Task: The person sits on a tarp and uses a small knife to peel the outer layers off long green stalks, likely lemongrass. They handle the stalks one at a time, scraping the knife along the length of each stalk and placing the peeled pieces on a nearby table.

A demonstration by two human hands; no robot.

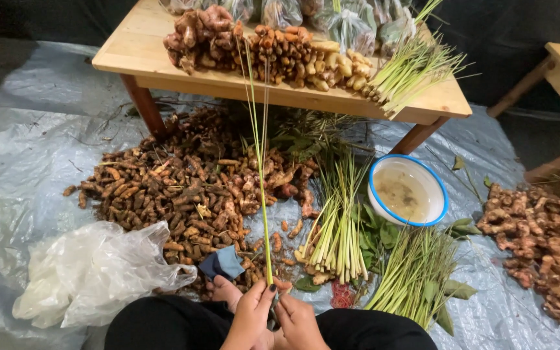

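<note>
My left hand [252, 317] and my right hand [299, 322] meet at the bottom centre, both pinched on the base of a long thin lemongrass stalk [262, 168] that stands upright between them. Its green blades reach up past the table edge. Just beyond my hands lies a bundle of trimmed lemongrass [336, 227] on the plastic sheet. A big heap of brown turmeric roots [183, 188] spreads to the left of it. My dark-trousered knees frame the hands.
A low wooden table [144, 52] holds ginger, turmeric, bagged greens and lemongrass. A white bowl with a blue rim [408, 190] holds murky water. Ginger roots [546, 240] pile at the right, more lemongrass [416, 272] lies near my right knee, and a crumpled plastic bag [92, 272] lies left.
</note>
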